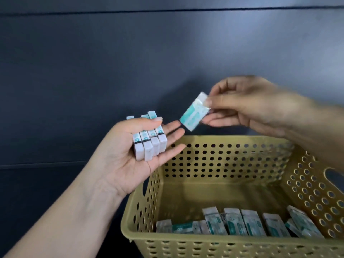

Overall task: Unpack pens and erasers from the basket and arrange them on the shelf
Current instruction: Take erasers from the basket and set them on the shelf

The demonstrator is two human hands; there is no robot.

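Now the right hand [242, 107] pinches one eraser [194, 111] above the basket [186, 241]; the left hand [134, 149] grips four erasers [149, 144] under its thumb. Better to slide it beside the row, edges aligned.

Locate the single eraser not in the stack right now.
Head view, centre-right: the eraser is pinched in the right hand, in the air above the basket's far rim, just right of the left hand's fingertips.
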